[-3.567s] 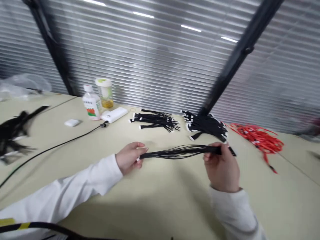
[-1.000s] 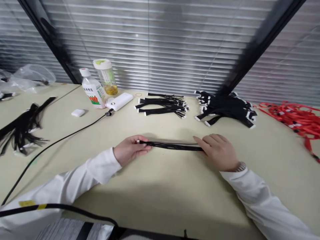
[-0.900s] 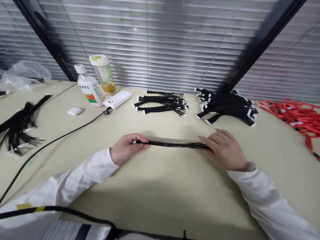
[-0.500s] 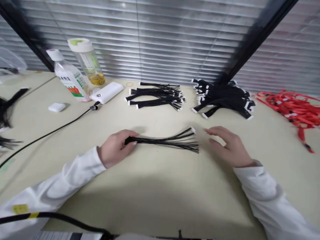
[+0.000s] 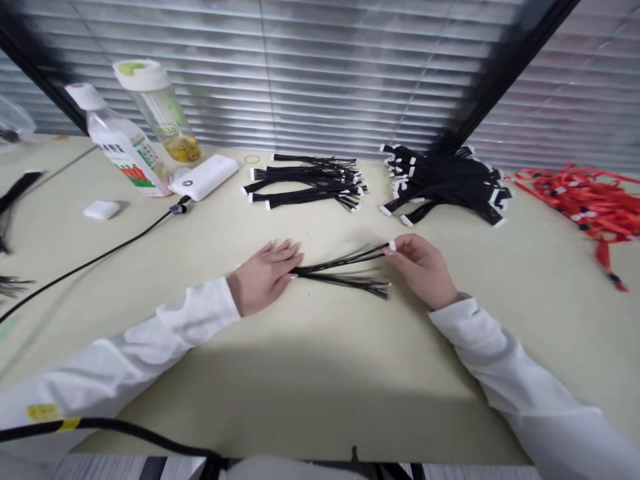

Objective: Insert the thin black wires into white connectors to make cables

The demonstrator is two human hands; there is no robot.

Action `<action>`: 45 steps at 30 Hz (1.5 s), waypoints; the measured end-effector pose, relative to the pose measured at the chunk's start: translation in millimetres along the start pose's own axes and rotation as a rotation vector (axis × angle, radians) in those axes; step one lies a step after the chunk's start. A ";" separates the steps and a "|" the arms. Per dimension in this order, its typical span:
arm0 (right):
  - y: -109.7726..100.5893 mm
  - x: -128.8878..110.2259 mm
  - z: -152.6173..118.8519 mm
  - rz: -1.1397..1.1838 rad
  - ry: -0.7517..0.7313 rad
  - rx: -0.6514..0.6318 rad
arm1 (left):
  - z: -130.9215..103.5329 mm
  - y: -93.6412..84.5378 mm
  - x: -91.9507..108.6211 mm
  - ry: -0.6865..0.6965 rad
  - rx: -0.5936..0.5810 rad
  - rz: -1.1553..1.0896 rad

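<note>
A black wire harness (image 5: 340,275) lies across the table in front of me, its loose wires fanned out to the right in two branches. My left hand (image 5: 265,275) rests flat with fingers stretched over the harness's left end, hiding that end. At the upper branch, my right hand (image 5: 420,267) pinches a small white connector (image 5: 392,247) between thumb and fingertips. The lower branch of wire ends lies apart from my right hand, on the tabletop.
Behind my hands lie a small group of black harnesses (image 5: 310,181) and a thicker pile (image 5: 445,183). Red cables (image 5: 585,200) heap at right. A bottle (image 5: 125,150), a tea tumbler (image 5: 163,113), a white power bank (image 5: 207,177) and a white case (image 5: 102,210) stand left.
My right hand has moved left and closed on the white connector. My left hand has shifted right along the harness and flattened over it. The camera view has shifted slightly.
</note>
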State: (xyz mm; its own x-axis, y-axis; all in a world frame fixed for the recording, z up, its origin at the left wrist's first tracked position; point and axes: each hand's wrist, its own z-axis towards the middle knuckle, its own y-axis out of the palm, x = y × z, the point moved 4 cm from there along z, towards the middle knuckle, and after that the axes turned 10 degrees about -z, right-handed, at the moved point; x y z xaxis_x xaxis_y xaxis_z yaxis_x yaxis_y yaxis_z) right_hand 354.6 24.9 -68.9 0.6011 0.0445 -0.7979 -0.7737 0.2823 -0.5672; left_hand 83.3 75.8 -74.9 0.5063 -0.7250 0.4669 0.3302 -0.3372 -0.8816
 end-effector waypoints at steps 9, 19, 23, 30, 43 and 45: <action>2.5 -14.2 -9.7 0.601 0.282 -0.087 | -4.3 -4.9 -3.9 0.105 0.185 -0.160; 1.2 -23.7 -15.8 0.851 0.469 -0.141 | -7.4 -15.7 7.9 0.109 0.197 -0.159; 0.9 -17.5 -16.8 0.839 0.491 -0.180 | -11.4 -16.5 6.2 0.088 0.185 -0.196; 0.2 -13.9 -17.2 0.778 0.416 -0.234 | -12.1 -21.6 -3.9 -0.057 0.373 -0.335; -23.3 -38.4 -31.4 0.055 0.036 -0.616 | -7.7 -22.8 -29.6 -0.203 0.743 -1.303; -22.7 -48.4 -35.6 -0.317 -0.202 -0.554 | -8.0 -22.2 -29.7 -0.187 0.737 -1.305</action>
State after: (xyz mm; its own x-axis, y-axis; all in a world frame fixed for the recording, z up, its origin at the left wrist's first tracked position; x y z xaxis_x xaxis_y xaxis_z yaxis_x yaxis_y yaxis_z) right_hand 336.0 -17.8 -24.7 0.8002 0.2341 -0.5521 -0.5093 -0.2205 -0.8318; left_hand 54.5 100.0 -69.7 -0.3766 -0.0597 0.9244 0.9008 -0.2564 0.3505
